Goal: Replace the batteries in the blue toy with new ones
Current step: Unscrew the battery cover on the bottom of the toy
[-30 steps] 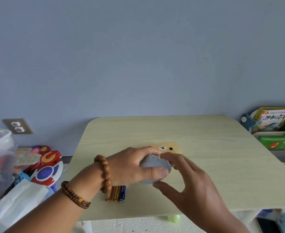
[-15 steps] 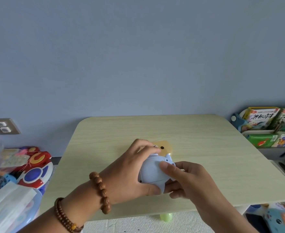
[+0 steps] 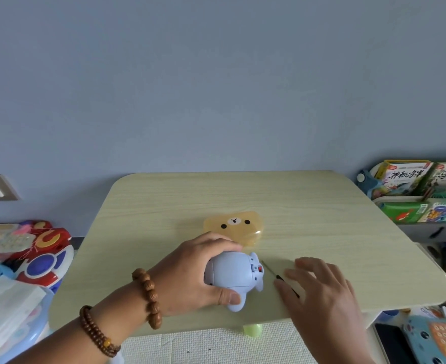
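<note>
Near the worktop's [image 3: 321, 206] front edge sits the blue toy [image 3: 232, 274], hard smooth plastic (light, probably slippery), best held round its rounded body, as the left hand [image 3: 190, 274] grips it with curled fingers [image 3: 222, 241]. Beside it, the right hand [image 3: 321, 287] spreads loosely over a screwdriver [image 3: 269, 269], not gripping.

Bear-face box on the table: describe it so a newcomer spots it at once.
Start at the pale wooden table. Near its middle, just beyond the blue toy that the left hand grips, lies the bear-face box. It is the only translucent amber thing there, flat with rounded corners, with two black dot eyes and a white muzzle on top.
</note>
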A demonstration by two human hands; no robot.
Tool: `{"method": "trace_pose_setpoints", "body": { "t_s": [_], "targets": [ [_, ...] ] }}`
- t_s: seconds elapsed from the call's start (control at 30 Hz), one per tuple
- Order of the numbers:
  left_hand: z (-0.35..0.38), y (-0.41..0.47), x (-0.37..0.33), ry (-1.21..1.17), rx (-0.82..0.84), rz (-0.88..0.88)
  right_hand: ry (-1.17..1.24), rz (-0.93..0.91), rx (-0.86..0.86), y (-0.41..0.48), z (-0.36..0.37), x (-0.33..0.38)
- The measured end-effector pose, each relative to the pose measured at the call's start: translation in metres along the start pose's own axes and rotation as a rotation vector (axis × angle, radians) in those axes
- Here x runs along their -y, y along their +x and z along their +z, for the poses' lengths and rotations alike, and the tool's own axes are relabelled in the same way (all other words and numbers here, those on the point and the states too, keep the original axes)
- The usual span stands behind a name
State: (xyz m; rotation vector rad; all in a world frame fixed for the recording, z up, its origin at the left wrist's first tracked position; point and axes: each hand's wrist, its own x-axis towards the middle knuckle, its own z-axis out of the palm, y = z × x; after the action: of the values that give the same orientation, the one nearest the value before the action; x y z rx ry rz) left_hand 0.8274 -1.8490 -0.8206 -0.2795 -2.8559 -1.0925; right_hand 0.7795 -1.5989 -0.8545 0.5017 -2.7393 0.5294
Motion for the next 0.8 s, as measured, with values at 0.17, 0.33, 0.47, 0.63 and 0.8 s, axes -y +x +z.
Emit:
{"method": "trace_pose_setpoints", "body": {
  "t_s": [0.17, 0.33, 0.47, 0.63, 0.8],
  "targets": [
    [0.000, -0.001, 0.000, 0.014, -0.006, -0.011, 0.269, 0.036, -0.017, 0.007, -0.011, 0.001],
    [-0.003, -0.003, 0.000, -0.005, -0.010, -0.025, 0.823, 0.219, 0.072, 0.026, -0.046, 0.007],
    [-0.003, -0.005, 0.000, -0.032, -0.016, -0.019, 0.857, 0.098, 0.111, 0.031, -0.056, 0.018],
    [-0.005, -0.005, 0.000, -0.024, 0.001, -0.021, 0.602, -0.060, 0.184, 0.028, -0.053, 0.025],
    [-0.005, -0.006, -0.001, -0.019, 0.007, -0.020, 0.592, -0.071, 0.169, 0.024, -0.054, 0.028]
  ]
}}
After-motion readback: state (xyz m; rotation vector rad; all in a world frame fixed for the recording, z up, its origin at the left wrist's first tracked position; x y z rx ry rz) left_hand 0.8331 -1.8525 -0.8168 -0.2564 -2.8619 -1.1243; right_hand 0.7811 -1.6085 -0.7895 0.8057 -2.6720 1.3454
